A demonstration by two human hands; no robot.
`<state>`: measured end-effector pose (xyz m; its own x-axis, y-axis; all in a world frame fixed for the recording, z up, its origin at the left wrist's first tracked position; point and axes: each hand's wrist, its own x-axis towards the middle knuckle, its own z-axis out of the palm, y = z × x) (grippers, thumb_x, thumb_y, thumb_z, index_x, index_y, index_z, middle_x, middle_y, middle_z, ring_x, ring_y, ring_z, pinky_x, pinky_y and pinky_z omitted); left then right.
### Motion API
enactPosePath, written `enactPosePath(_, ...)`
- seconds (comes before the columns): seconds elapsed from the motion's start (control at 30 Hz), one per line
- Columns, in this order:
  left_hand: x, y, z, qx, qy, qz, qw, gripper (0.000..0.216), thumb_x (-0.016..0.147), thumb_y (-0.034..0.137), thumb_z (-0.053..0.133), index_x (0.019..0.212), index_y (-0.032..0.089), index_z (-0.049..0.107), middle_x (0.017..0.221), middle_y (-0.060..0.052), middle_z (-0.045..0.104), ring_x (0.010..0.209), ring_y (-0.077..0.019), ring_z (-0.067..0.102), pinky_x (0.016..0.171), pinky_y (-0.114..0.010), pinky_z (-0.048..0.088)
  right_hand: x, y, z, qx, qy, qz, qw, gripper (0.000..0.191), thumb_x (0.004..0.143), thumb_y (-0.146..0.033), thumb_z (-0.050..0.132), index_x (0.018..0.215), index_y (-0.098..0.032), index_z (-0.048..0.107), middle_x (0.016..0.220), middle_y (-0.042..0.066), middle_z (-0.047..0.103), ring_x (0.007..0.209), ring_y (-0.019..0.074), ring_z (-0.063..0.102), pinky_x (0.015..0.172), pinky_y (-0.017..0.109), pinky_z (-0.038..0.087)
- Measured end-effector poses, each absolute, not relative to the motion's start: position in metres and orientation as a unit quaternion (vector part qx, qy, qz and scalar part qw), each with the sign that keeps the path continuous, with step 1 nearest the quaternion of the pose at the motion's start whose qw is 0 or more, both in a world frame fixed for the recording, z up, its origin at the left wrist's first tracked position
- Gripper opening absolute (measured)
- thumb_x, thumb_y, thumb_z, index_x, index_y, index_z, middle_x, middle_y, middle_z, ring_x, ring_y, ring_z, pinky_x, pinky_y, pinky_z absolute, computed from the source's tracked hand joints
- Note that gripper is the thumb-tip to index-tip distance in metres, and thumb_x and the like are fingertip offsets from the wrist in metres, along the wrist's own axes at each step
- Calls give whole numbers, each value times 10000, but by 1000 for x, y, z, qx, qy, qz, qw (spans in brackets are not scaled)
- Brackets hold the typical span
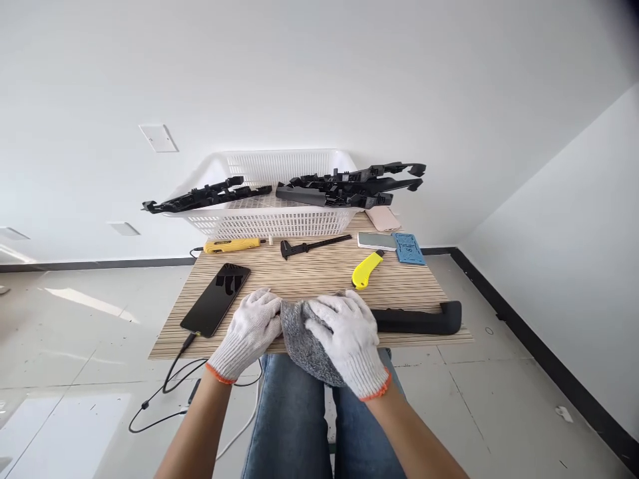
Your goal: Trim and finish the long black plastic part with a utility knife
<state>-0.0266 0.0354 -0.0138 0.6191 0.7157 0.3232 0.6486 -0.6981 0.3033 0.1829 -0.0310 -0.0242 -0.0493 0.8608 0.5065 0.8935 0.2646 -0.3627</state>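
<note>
A long black plastic part point(414, 322) lies along the front edge of the table, its right end bent upward. My right hand point(347, 332), in a white knit glove with an orange cuff, presses a grey cloth point(307, 346) over the middle of this part. The cloth hangs past the table edge above my knees. My left hand point(252, 329), gloved the same way, is closed at the left end of the part, beside the cloth; its fingertips and that end are mostly hidden. Just behind my right hand lies a yellow utility knife point(367, 270).
A white plastic basket point(269, 223) at the back holds several black plastic parts point(349, 186), some jutting over its rim. Also on the table point(279, 276) are a phone point(215, 299) with a cable, a yellow electric tool point(232, 245), black calipers point(314, 246), a whetstone point(376, 240) and a blue card point(408, 248).
</note>
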Motion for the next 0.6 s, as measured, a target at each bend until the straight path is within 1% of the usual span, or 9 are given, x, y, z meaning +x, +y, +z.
enactPosePath(0.1, -28, 34, -7, 897, 371, 203, 129, 236, 999, 200, 433, 849, 218, 614, 844, -24, 660, 824, -196, 575, 786, -352, 471, 220, -47, -29, -618, -723, -67, 302, 254, 1013, -410, 601, 1187, -312, 758, 1203, -4, 765, 1071, 214, 685, 1157, 452, 362)
enactPosePath(0.2, -28, 34, -3, 896, 362, 215, 144, 258, 1018, 211, 422, 864, 218, 628, 844, -15, 671, 822, -182, 577, 798, -342, 466, 277, -69, -40, -643, -712, -127, 254, 390, 1033, -506, 512, 1241, -272, 746, 1255, 47, 750, 1093, 257, 686, 1150, 508, 380)
enactPosePath(0.27, -27, 34, -3, 895, 358, 224, 142, 259, 1013, 209, 429, 857, 219, 635, 836, -14, 671, 817, -181, 579, 791, -338, 462, 315, -84, -46, -681, -671, -167, 241, 453, 1026, -559, 475, 1240, -265, 746, 1241, 61, 752, 1104, 285, 679, 1137, 532, 402)
enactPosePath(0.33, -25, 34, -5, 895, 358, 223, 143, 253, 1007, 210, 440, 865, 222, 649, 843, -15, 675, 819, -182, 585, 792, -340, 461, 346, -94, -52, -700, -648, -177, 244, 483, 1019, -563, 449, 1189, -240, 764, 1233, 76, 750, 1134, 301, 672, 1130, 522, 425)
enactPosePath(0.4, -23, 34, -7, 895, 363, 215, 143, 250, 1005, 217, 448, 871, 226, 660, 853, -18, 681, 830, -186, 594, 805, -347, 464, 365, -99, -55, -734, -618, -149, 239, 524, 985, -610, 435, 1155, -247, 773, 1319, 87, 705, 1230, 342, 624, 1112, 537, 439)
enactPosePath(0.47, -23, 34, -8, 895, 367, 209, 143, 246, 1005, 228, 457, 877, 227, 668, 868, -21, 686, 851, -191, 601, 829, -352, 470, 376, -97, -58, -778, -575, -84, 239, 539, 951, -629, 426, 1191, -277, 756, 1400, 79, 654, 1263, 365, 600, 1072, 558, 462)
enactPosePath(0.53, -23, 34, -9, 895, 368, 206, 146, 231, 1000, 229, 470, 891, 228, 674, 882, -23, 686, 869, -193, 605, 849, -353, 476, 384, -91, -60, -826, -504, -1, 253, 571, 941, -625, 398, 1294, -296, 704, 1394, 91, 653, 1209, 370, 631, 1012, 572, 494)
enactPosePath(0.6, -24, 34, -10, 895, 371, 200, 148, 185, 981, 229, 507, 921, 225, 682, 898, -26, 683, 896, -201, 608, 857, -357, 482, 393, -82, -62, -869, -417, 57, 262, 649, 954, -630, 331, 1362, -248, 662, 1278, 153, 702, 1093, 384, 674, 930, 584, 524)
